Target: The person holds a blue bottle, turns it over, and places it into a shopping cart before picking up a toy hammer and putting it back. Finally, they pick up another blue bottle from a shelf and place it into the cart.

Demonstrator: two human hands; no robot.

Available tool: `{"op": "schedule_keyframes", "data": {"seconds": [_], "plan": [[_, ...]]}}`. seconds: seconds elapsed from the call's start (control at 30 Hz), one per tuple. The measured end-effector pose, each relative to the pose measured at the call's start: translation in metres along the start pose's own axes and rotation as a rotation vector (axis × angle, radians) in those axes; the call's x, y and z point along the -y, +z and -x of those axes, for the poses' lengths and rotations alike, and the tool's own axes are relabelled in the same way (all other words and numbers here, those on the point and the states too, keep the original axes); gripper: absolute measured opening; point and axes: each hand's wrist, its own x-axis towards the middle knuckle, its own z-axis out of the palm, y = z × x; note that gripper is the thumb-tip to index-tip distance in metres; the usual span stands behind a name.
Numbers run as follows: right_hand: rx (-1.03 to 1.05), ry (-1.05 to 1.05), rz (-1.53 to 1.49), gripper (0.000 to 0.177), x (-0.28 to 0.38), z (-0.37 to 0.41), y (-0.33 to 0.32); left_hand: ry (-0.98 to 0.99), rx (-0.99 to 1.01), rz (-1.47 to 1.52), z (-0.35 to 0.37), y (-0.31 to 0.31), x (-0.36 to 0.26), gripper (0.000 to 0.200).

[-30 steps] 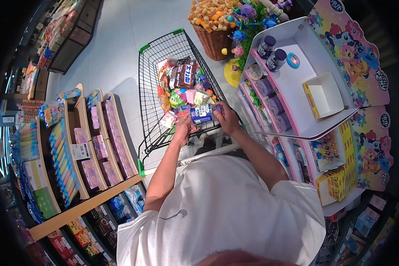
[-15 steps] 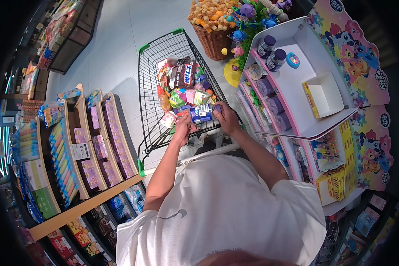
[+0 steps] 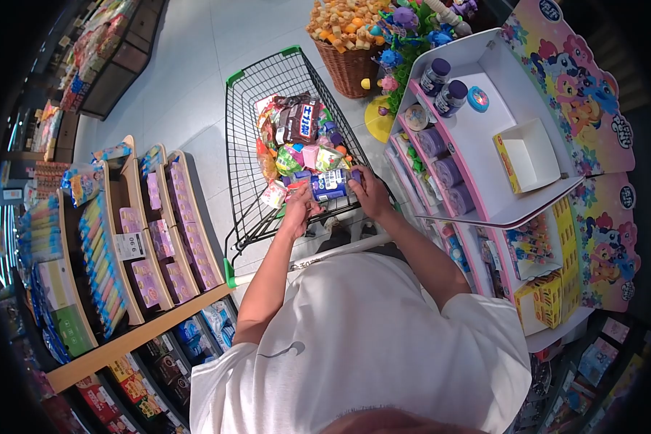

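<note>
A blue and white snack pack [image 3: 330, 185] lies across the near end of a black wire shopping cart [image 3: 247, 130]. My left hand [image 3: 299, 207] grips its left end and my right hand [image 3: 369, 192] grips its right end. Beyond the pack the cart holds several colourful snack bags [image 3: 305, 155] and a brown chocolate pack [image 3: 300, 121]. The cart's pale handle bar [image 3: 318, 258] runs just in front of my white shirt.
A wooden shelf with purple candy boxes [image 3: 170, 239] stands to my left. A white and pink pony display stand [image 3: 510, 155] with purple jars [image 3: 441, 87] is on the right. A wicker basket of snacks [image 3: 347, 43] sits past the cart. Grey floor [image 3: 188, 79] stretches ahead.
</note>
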Motion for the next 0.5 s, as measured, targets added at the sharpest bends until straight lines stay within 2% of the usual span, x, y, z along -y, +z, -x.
{"op": "schedule_keyframes", "data": {"seconds": [0.37, 0.5], "plan": [[-0.003, 0.004, -0.005, 0.037, 0.0035, -0.0009, -0.0014, -0.003, -0.020, -0.008, 0.0011, 0.0030, -0.0010, 0.033], [0.084, 0.124, -0.008, 0.042, 0.0080, -0.0011, -0.0057, -0.009, -0.007, -0.005, -0.0010, -0.0003, 0.0004, 0.036]]}}
